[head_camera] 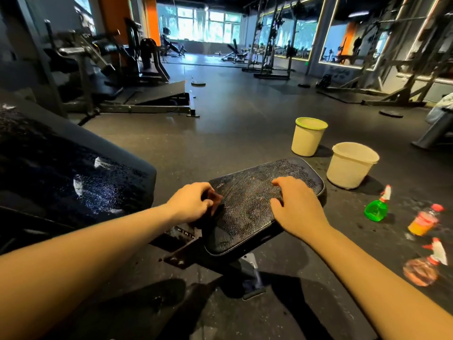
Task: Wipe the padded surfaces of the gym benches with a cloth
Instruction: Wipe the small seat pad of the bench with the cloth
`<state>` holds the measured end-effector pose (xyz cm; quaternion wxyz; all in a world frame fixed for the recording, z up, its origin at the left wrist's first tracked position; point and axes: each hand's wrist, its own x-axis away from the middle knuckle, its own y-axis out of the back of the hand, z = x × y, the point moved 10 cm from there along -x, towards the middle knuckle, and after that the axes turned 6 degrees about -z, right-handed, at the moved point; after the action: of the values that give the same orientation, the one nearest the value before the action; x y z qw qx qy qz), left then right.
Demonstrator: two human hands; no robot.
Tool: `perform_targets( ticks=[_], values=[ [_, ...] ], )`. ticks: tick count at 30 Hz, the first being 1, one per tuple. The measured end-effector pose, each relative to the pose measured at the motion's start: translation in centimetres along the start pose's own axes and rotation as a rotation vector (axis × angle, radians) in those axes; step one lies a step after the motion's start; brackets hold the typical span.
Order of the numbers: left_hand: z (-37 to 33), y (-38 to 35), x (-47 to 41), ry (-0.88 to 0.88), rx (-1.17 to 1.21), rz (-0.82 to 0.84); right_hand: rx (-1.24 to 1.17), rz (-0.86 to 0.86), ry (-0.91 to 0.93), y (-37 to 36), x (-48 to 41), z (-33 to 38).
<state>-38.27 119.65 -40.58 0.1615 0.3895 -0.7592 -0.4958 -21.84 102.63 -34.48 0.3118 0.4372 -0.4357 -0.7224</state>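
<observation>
A black padded bench seat [247, 204] lies in front of me, its cracked surface wet and speckled. At its left edge my left hand [190, 201] grips a small dark reddish cloth [215, 197] and presses it against the pad. My right hand [297, 204] rests on the right part of the seat with fingers bent, holding nothing. The bench's black backrest pad [73, 173] slopes up at the left, covered in droplets, with torn pale patches showing.
Two cream buckets [308, 136] [350, 164] stand on the dark floor beyond the seat. A green spray bottle [376, 208], an orange bottle [425, 220] and a reddish spray bottle [425, 268] stand at the right. Gym racks and machines fill the background.
</observation>
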Motion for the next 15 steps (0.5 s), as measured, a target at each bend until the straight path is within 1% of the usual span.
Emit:
perform_targets(
  ticks=[2,4,6,8,10,13,15],
  values=[
    [-1.2,-1.4,1.1,-0.101,0.009,0.006,0.2,-0.043,-0.001,-0.6,0.9,-0.6],
    [-3.3,-2.0,3.5,-0.264,0.003,0.019,0.275,-0.104,-0.082,-0.5,1.9,-1.7],
    [-5.5,-2.3,6.1,-0.436,-0.005,0.033,0.254,-0.108,-0.193,-0.8,2.9,-3.1],
    [-6.0,-2.4,6.7,-0.484,-0.004,-0.004,0.122,-0.093,-0.307,-1.3,4.0,-4.3],
    [-5.0,-2.1,3.9,-0.419,-0.012,-0.084,-0.016,-0.104,-0.357,-2.0,4.5,-4.9],
    [-1.7,-1.3,-3.4,-0.152,-0.071,-0.205,-0.138,-0.112,-0.373,-2.8,4.9,-5.1],
    [0.4,-1.1,-6.8,0.011,-0.065,-0.245,-0.173,-0.1,-0.365,-3.1,4.9,-5.2]
  ],
)
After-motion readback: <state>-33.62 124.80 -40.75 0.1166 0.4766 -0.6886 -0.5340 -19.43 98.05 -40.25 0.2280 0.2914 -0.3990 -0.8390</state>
